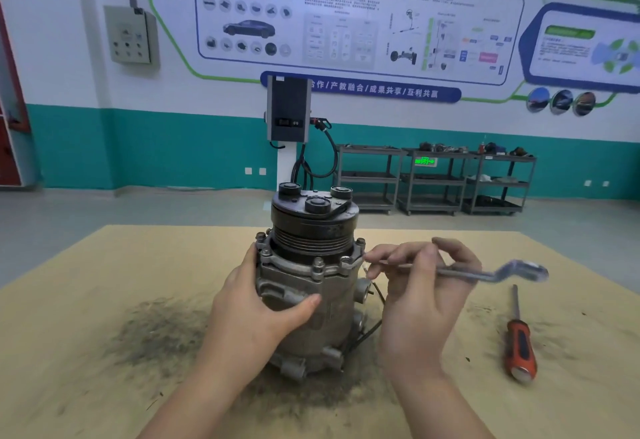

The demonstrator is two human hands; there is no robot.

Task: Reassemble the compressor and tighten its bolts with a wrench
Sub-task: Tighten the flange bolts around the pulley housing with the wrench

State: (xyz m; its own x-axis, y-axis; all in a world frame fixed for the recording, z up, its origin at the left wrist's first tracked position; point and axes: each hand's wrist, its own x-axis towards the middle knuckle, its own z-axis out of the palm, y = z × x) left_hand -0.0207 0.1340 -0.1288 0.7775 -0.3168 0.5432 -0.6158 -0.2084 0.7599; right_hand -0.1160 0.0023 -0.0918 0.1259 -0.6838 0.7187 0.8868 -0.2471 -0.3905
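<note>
A grey metal compressor [322, 286] stands upright in the middle of the table, its dark pulley [313, 227] on top and several bolts around the flange. My left hand [256, 303] wraps the left side of its body, thumb across the front. My right hand [419, 286] grips a silver offset ring wrench [485, 274] by its shaft. The wrench lies roughly level; its near end reaches the flange bolt [346, 262] on the right, and its far ring end sticks out to the right, blurred.
A red-and-black handled screwdriver [519, 345] lies on the tan table covering [104, 282] to the right. Dark grime is smeared on the covering around the compressor. Beyond the table are a charging post [287, 116] and metal shelf carts [433, 178].
</note>
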